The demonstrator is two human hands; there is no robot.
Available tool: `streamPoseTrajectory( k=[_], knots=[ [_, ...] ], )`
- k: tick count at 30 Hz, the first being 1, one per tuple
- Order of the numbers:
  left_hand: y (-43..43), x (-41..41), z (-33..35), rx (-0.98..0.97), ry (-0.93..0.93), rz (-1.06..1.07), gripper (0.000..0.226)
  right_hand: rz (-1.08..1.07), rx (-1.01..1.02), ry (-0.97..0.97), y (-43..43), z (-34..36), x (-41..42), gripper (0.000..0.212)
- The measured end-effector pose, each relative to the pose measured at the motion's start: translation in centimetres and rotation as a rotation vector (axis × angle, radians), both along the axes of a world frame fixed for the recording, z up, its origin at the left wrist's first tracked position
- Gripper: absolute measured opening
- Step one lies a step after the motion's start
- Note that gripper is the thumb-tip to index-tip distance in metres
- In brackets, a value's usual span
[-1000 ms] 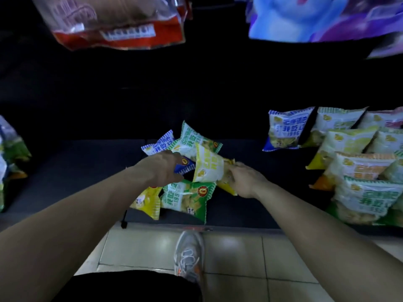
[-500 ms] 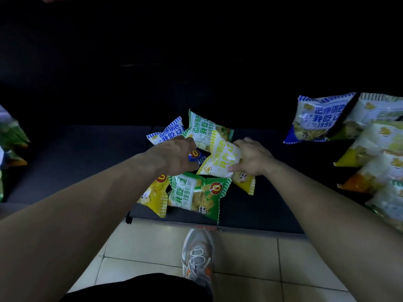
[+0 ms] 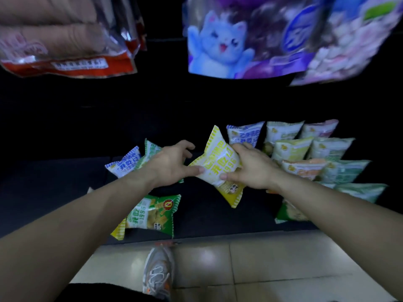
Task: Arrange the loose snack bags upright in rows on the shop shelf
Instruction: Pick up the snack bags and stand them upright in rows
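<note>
My right hand [image 3: 250, 168] grips a pale yellow-and-white snack bag [image 3: 216, 160], lifted and tilted above the dark shelf [image 3: 65, 171]. A deeper yellow bag [image 3: 232, 194] shows just beneath it, under the same hand. My left hand [image 3: 172, 164] is beside the bag with its thumb against the bag's left corner and its fingers loosely spread. Loose bags lie flat near it: a blue-white bag [image 3: 123, 165], a green-white bag [image 3: 150, 149] partly behind my left hand, and a green bag [image 3: 152, 214] near the shelf's front edge. Arranged bags [image 3: 292, 149] stand in rows at the right.
Large bags hang from the shelf above: a clear red-trimmed pack [image 3: 65, 51] at left and a purple cat-print bag [image 3: 239, 40] at right. Below the shelf edge are the tiled floor [image 3: 272, 258] and my shoe [image 3: 158, 273]. The shelf's left part is dark.
My right hand has lifted the pale yellow bag out of the loose pile and carried it rightward toward the rows. My left hand came off the pile and now touches the bag's corner.
</note>
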State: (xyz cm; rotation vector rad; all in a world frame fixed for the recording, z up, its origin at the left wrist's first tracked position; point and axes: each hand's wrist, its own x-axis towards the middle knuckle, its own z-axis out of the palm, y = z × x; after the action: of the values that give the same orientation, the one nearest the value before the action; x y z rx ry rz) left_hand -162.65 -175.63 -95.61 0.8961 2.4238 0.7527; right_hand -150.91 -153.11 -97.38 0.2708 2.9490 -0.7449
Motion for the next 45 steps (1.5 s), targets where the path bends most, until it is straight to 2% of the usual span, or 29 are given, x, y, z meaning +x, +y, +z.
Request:
streamPoseTrajectory(
  k=[4, 7, 10, 13, 15, 22, 32, 36, 40, 45],
  knots=[
    [3.7, 2.5, 0.8, 0.098, -0.013, -0.044, 0.072, -0.040, 0.009, 0.086, 1.1, 1.4, 3.8, 0.084],
    [6.0, 3.1, 0.6, 0.106, 0.041, -0.059, 0.061, -0.068, -0.002, 0.047, 2.8, 0.9, 5.8, 0.092],
    [8.5, 3.0, -0.5, 0.011, 0.148, -0.104, 0.062, -0.101, 0.121, -0.045, 6.3, 0.6, 7.3, 0.085],
    [11.5, 2.0, -2.1, -0.158, 0.325, -0.146, 0.067, -0.181, 0.111, -0.103, 9.9, -0.4, 9.2, 0.069],
    [13.8, 1.2, -3.4, -0.241, 0.400, -0.169, 0.069, -0.209, 0.118, -0.157, 12.1, -1.4, 10.3, 0.067],
    [20.2, -0.4, -8.6, -0.332, 0.346, -0.137, 0.064, -0.273, 0.168, -0.211, 16.4, -4.0, 11.3, 0.067],
    [22.8, -0.4, -10.6, -0.300, 0.434, -0.133, 0.059, -0.212, 0.204, -0.220, 15.5, -3.9, 9.9, 0.062],
    [23.2, 0.1, -10.3, -0.375, 0.494, -0.156, 0.062, -0.199, 0.211, -0.240, 14.6, -3.4, 9.4, 0.061],
    [22.9, 0.3, -9.0, -0.391, 0.568, -0.147, 0.069, -0.163, 0.253, -0.256, 13.5, -3.0, 8.9, 0.062],
    [19.8, -0.3, -4.7, -0.378, 0.512, -0.191, 0.070, -0.161, 0.203, -0.226, 11.1, -1.4, 7.9, 0.063]
  ],
)
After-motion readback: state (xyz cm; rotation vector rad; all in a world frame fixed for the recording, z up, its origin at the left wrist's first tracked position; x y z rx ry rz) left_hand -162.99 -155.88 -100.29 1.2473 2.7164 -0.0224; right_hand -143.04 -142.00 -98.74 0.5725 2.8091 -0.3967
